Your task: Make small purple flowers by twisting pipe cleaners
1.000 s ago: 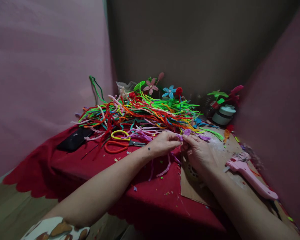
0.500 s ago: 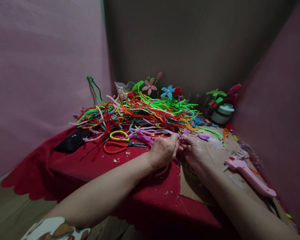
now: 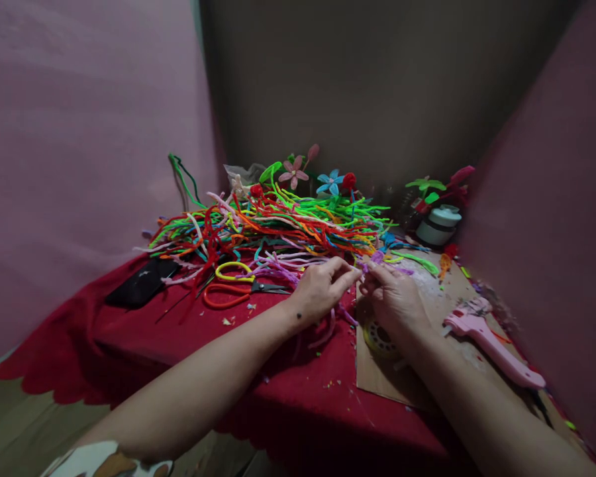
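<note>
Close together over the table's front half, both hands work at a small purple pipe cleaner piece (image 3: 377, 257). My right hand (image 3: 395, 295) is closed in a pinch around it, with a purple tip showing above the fingers. My left hand (image 3: 322, 288) pinches with thumb and forefinger at the near end; a thin pale strand seems to lie between its fingertips, though it is too small to make out. Loose purple pipe cleaners (image 3: 345, 315) lie below the left hand. Scissors (image 3: 228, 295) with red and yellow handles rest left of it.
A heap of coloured pipe cleaners (image 3: 288, 222) spreads behind the hands, with pipe cleaner flowers (image 3: 294, 172) at the back. A roll of tape (image 3: 377, 338) lies on a board (image 3: 372, 377). To the right is a pink glue gun (image 3: 496, 344); to the left, a black phone-like object (image 3: 143, 283).
My left hand has turned and its fingers have straightened into a thumb-and-finger pinch. The right hand still grips the purple piece, and the tape roll shows more. The view has shifted slightly.
</note>
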The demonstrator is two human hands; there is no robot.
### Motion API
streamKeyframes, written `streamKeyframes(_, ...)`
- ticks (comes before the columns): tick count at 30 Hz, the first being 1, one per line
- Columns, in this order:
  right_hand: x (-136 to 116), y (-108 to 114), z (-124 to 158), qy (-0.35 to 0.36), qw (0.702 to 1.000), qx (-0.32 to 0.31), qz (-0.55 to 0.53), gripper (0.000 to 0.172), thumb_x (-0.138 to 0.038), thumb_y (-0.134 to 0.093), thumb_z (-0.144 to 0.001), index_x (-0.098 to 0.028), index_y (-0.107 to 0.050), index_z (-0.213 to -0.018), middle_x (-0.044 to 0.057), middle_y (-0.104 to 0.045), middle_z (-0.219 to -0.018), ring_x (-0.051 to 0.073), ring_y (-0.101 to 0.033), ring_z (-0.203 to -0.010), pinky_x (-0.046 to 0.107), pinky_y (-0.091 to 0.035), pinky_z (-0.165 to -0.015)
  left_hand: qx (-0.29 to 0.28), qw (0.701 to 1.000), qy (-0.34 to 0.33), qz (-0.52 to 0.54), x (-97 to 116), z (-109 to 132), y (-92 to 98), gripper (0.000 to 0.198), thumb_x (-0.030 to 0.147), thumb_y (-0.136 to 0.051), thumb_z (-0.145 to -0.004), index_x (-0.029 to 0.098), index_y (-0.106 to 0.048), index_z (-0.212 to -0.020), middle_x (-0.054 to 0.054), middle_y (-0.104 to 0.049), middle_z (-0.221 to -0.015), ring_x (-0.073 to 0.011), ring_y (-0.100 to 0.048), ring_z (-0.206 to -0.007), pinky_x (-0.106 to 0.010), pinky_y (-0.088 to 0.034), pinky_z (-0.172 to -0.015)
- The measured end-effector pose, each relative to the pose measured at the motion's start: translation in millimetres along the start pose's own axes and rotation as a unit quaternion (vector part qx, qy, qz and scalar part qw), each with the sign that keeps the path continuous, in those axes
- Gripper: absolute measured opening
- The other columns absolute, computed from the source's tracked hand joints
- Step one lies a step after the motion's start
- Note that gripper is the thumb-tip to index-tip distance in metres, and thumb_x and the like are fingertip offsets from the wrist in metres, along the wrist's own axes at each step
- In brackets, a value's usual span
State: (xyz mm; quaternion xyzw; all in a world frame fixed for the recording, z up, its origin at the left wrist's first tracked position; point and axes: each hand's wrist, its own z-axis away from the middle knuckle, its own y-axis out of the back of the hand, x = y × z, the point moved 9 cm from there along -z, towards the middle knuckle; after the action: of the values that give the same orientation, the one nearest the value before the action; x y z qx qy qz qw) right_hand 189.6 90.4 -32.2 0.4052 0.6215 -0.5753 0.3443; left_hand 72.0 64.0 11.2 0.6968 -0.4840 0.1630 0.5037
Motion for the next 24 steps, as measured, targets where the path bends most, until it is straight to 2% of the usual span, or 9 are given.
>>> streamKeyframes(2,2.0,-4.6,3.1,-0.015,0.999,-0.024,0.022,0.027,-0.032,-0.070,-0.065,-0.017,-0.050,-0.055,-0.005,-0.042,-0.048,0.007,-0.035,-0.042,0.022,-0.026,-0.041,0.012,0.998,0.037,0.046,-8.8,-2.9,1.6,0.027,0.039,-0.052,-0.081,0.015,-0.059,-0.090,-0.002,-0.063,-0.078,-0.0116,-0.056,-0.069,-0.022,-0.043,-0.064)
streamKeyframes(5,5.3,-12.7,9.4,-0.039,0.997,-0.055,0.045,0.027,-0.035,-0.070,-0.065,-0.016,-0.053,-0.057,-0.005,-0.043,-0.047,0.007,-0.036,-0.042,0.022,-0.025,-0.040,0.010,0.993,0.067,0.098,-17.6,-4.8,-2.6,0.024,0.032,-0.059,-0.075,0.012,-0.061,-0.089,-0.003,-0.064,-0.079,-0.0120,-0.056,-0.070,-0.022,-0.043,-0.064)
streamKeyframes(8,4.5,-13.5,12.5,-0.040,0.997,-0.047,0.050,0.026,-0.034,-0.071,-0.064,-0.016,-0.054,-0.058,-0.005,-0.044,-0.047,0.007,-0.037,-0.042,0.021,-0.026,-0.040,-0.001,0.991,0.068,0.119,-17.2,-4.6,-6.6,0.018,0.026,-0.053,-0.078,0.012,-0.062,-0.083,-0.002,-0.062,-0.074,-0.0109,-0.055,-0.066,-0.021,-0.042,-0.063)
streamKeyframes(14,7.6,-11.6,11.4,-0.047,0.998,-0.041,0.031,0.022,-0.033,-0.068,-0.068,-0.017,-0.054,-0.064,-0.004,-0.049,-0.050,0.008,-0.041,-0.042,0.020,-0.030,-0.040,-0.009,0.989,0.068,0.135,-11.4,-3.3,-5.5,0.020,0.024,-0.048,-0.080,0.011,-0.064,-0.081,0.000,-0.059,-0.068,-0.0092,-0.051,-0.059,-0.020,-0.040,-0.058)
streamKeyframes(19,7.4,-10.6,10.3,-0.042,0.998,-0.033,0.020,0.014,-0.024,-0.065,-0.067,-0.016,-0.055,-0.060,-0.003,-0.051,-0.049,0.008,-0.044,-0.043,0.021,-0.035,-0.043,0.017,0.995,0.051,0.089,-11.2,-3.0,-0.7,0.017,0.025,-0.051,-0.080,0.014,-0.063,-0.086,0.000,-0.060,-0.069,-0.0100,-0.052,-0.062,-0.020,-0.040,-0.059)
streamKeyframes(24,10.1,-11.9,11.5,-0.058,0.997,-0.038,0.038,0.014,-0.020,-0.064,-0.065,-0.016,-0.053,-0.056,-0.004,-0.049,-0.049,0.006,-0.043,-0.042,0.019,-0.031,-0.041,0.031,0.999,0.016,0.010,-6.4,-0.7,1.3,0.014,0.023,-0.051,-0.081,0.017,-0.062,-0.087,0.001,-0.061,-0.070,-0.0102,-0.054,-0.063,-0.020,-0.041,-0.060)
